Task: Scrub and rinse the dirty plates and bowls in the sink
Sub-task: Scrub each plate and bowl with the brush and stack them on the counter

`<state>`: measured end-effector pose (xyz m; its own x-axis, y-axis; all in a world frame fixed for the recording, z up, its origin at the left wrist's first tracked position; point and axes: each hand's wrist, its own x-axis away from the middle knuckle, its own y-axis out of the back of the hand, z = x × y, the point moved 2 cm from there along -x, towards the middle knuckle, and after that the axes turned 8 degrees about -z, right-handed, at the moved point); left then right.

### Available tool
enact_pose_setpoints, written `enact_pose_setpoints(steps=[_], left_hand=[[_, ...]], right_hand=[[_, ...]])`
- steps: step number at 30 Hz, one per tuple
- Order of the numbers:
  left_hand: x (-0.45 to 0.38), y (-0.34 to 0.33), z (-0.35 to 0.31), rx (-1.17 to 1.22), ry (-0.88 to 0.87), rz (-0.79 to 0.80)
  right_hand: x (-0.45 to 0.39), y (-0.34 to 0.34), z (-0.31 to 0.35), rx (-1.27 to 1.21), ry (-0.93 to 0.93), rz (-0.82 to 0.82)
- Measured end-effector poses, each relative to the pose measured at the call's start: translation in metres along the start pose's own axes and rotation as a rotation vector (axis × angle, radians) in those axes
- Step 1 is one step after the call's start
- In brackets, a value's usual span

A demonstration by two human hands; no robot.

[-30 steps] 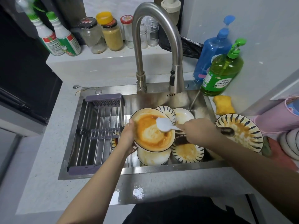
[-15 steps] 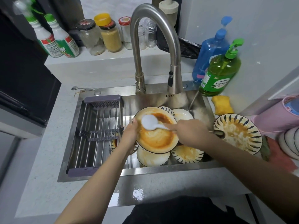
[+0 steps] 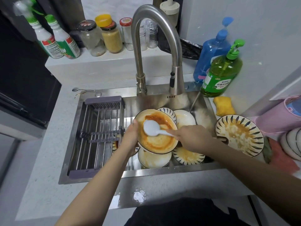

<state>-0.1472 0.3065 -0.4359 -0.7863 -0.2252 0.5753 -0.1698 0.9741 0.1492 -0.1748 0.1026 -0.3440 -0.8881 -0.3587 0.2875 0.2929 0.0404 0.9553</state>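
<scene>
While the left hand [image 3: 131, 136] grips the left rim of a round plate smeared with orange sauce [image 3: 157, 141], we list that plate as raised and tilted over the stainless steel sink [image 3: 162, 101]. The right hand [image 3: 192, 137] pinches the handle of a white plastic spoon [image 3: 152, 128], whose bowl lies against the plate's soiled face.

Under and around the held plate, inside the sink, we count:
- a cream plate with sauce traces [image 3: 154, 159], lowest in view;
- a black-and-white striped bowl [image 3: 187, 156] just to its right;
- a white bowl [image 3: 184, 119] and a striped rim [image 3: 169, 113] behind.

On the bench at the right stands a large striped bowl with orange residue [image 3: 239, 136], well apart from the sink pile. A yellow sponge [image 3: 224, 106] lies beyond it, near a green pump bottle of dish soap [image 3: 219, 74] and a blue pump bottle [image 3: 211, 53].

A grey metal drying rack [image 3: 97, 136] spans the sink's left half. The curved steel faucet [image 3: 154, 46] arches over the middle. We see no water running from it. Two green-capped spray bottles [image 3: 57, 41] and several glass jars [image 3: 104, 36] stand on the rear ledge.
</scene>
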Motion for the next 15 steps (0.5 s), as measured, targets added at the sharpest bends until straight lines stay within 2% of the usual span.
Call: enact_pose_setpoints(steps=[3, 6, 8, 10, 13, 15], left_hand=[[-0.004, 0.009, -0.002, 0.036, 0.007, -0.067], [-0.01, 0.018, 0.001, -0.002, 0.008, -0.026], [-0.007, 0.013, 0.003, -0.064, -0.016, 0.067], [-0.003, 0.004, 0.006, -0.107, 0.031, 0.14], [-0.001, -0.004, 0.009, -0.032, 0.101, 0.191], [-0.002, -0.005, 0.01, 0.009, 0.148, 0.214]], right_hand=[[0.01, -0.002, -0.002, -0.028, 0.074, 0.103], [0.01, 0.001, -0.022, 0.085, -0.006, 0.153], [0.001, 0.006, -0.031, 0.193, -0.07, 0.121], [-0.008, 0.009, -0.024, 0.249, -0.094, 0.043], [-0.016, 0.001, -0.004, 0.181, -0.055, -0.049], [-0.015, -0.007, 0.003, 0.079, -0.007, -0.053]])
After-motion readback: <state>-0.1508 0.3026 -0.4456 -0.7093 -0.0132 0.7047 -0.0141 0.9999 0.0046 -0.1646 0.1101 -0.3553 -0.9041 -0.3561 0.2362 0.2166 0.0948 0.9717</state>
